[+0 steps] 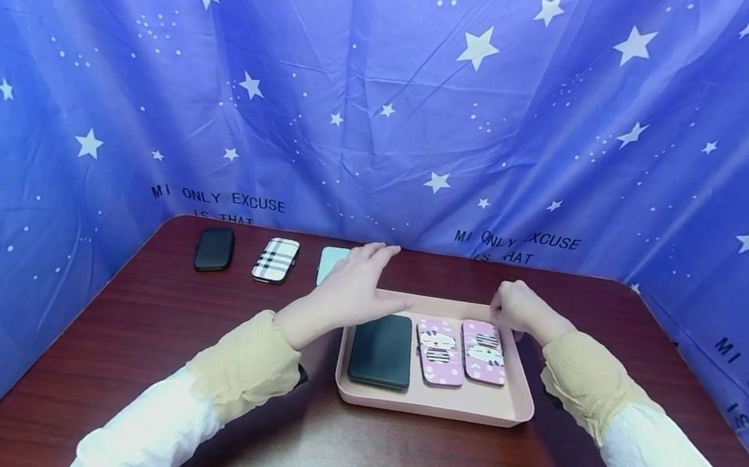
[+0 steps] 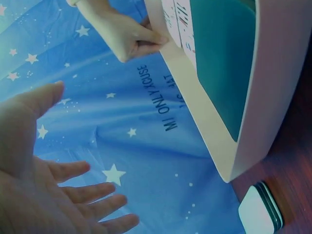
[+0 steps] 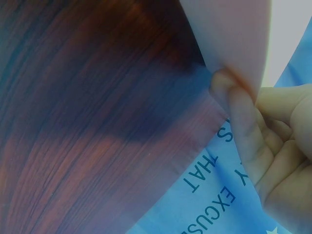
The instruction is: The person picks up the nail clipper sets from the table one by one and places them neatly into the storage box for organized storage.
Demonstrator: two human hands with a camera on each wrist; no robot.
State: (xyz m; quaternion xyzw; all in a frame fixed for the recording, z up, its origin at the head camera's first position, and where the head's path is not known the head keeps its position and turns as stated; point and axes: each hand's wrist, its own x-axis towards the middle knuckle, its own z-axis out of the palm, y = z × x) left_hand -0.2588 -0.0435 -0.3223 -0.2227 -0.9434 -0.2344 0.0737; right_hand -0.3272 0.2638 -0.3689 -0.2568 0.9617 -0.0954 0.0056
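Note:
A pale pink tray (image 1: 432, 411) sits on the table, its far right corner pinched between the thumb and fingers of my right hand (image 1: 524, 310). The right wrist view shows this right hand (image 3: 273, 141) gripping the tray wall (image 3: 234, 39). My left hand (image 1: 349, 287) hovers by the tray's far left corner with fingers spread; in the left wrist view the left hand (image 2: 44, 190) holds nothing. Inside the tray lie a larger dark green case (image 1: 382, 351) and two pink cat-patterned cases, one in the middle (image 1: 440, 355) and one at right (image 1: 483, 353).
Along the table's far left side lie a small black case (image 1: 214, 249) and a plaid case (image 1: 275, 261). A mint case (image 1: 331, 262) is partly hidden behind my left hand. A blue star-printed curtain (image 1: 384, 164) hangs beyond the wooden table (image 1: 261, 447).

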